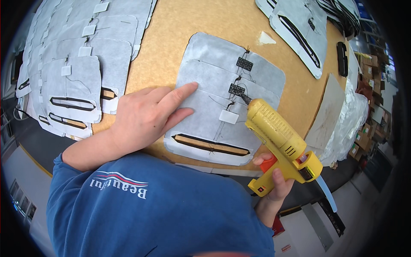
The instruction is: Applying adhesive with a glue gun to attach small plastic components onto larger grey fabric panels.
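A grey fabric panel (197, 81) with rounded corners lies flat in front of me. Its lower part has a long black-edged slot. Thin wires run down its right half, past two black speckled patches (236, 89) and a white square (228, 116). My left hand (147, 112) rests on the panel's left edge, index finger stretched out and nothing held. My right hand (276, 180) grips a yellow hot glue gun (276, 128) by its handle, fingers at the orange trigger. The gun's dark nozzle (245, 99) points at the lower black patch; whether it touches is unclear.
Many similar panels (111, 30) overlap at the left of the brown table (167, 25). More lie at the far right (295, 25), beside a bundle of black strips (340, 15). A white scrap (266, 38), a grey board (325, 111) and clear plastic (349, 124) are nearby.
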`<state>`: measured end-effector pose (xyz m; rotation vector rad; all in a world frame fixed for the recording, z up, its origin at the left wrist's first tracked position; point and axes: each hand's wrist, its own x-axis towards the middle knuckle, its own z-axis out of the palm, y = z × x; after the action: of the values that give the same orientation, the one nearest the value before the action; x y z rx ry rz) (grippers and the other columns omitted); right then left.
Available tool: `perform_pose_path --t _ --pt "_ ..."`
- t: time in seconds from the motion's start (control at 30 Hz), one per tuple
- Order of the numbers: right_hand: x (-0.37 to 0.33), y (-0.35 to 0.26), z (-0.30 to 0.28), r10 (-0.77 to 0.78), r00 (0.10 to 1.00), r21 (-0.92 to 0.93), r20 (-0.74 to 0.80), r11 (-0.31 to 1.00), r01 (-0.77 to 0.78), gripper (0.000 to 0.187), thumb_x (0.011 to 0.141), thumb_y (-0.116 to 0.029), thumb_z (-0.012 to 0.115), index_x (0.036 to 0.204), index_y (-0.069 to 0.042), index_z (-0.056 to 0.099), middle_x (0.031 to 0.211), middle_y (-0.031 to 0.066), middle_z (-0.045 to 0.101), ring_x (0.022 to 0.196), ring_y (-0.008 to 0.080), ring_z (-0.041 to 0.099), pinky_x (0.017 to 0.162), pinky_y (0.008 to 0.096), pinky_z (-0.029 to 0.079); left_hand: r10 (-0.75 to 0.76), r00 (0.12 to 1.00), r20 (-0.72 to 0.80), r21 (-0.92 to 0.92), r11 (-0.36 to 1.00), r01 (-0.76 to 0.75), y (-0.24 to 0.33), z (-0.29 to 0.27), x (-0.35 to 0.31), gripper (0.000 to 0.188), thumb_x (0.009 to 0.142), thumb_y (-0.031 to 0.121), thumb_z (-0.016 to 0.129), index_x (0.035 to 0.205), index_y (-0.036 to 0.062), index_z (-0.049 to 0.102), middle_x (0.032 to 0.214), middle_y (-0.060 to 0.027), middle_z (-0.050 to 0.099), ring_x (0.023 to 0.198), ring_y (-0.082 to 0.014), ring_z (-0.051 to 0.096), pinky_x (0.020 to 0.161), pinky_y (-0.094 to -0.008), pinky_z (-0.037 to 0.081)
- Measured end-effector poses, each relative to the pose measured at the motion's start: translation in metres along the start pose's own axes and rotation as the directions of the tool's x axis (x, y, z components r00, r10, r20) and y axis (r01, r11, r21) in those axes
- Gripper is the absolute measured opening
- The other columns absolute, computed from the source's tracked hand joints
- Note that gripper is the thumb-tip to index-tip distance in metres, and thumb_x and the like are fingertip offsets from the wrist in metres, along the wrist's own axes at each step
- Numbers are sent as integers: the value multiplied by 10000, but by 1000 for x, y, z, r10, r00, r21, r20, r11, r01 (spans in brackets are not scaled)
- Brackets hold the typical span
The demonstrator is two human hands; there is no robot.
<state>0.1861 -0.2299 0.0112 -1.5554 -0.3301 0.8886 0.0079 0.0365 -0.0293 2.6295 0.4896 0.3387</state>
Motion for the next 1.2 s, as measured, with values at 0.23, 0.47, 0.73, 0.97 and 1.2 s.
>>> perform_pose_path --t 0.23,0.47,0.73,0.97,1.2 --pt "5 -3 7 4 1000 11 17 1000 -4 518 852 -229 618 1220 115 497 968 216 653 879 290 661 822 412 536 -7 1000 21 10 1000 7 1 -1 0 493 768 227 788 1224 111 640 769 -42 648 592 -184 608 504 -296 469" --pt "15 4 0 18 987 122 157 992 -37 572 861 -100 618 1372 7 383 1109 227 599 973 311 632 862 440 523 -11 999 46 3 1000 11 1 -3 2 496 768 225 788 1226 108 639 782 -47 653 604 -189 617 509 -295 475" --pt "12 3 -6 15 992 99 125 995 -28 539 867 -114 619 1339 41 410 1082 204 617 964 295 637 866 429 523 -7 999 41 6 1000 7 -1 -2 0 500 764 226 790 1225 104 640 776 -45 652 599 -185 615 506 -291 472" --pt "5 1 0 8 1000 18 -29 1000 -8 535 845 -222 634 1247 97 483 998 198 657 866 295 670 794 447 544 6 1000 20 -4 1000 -6 0 0 1 497 763 219 792 1222 101 642 763 -43 645 592 -185 610 503 -292 469" --pt "5 2 -1 14 1000 20 -19 1000 -13 559 839 -217 633 1265 101 462 1006 218 650 867 309 668 799 450 541 16 1000 10 -8 1000 -16 0 0 2 501 762 215 793 1225 100 639 759 -41 641 591 -184 608 501 -294 467"
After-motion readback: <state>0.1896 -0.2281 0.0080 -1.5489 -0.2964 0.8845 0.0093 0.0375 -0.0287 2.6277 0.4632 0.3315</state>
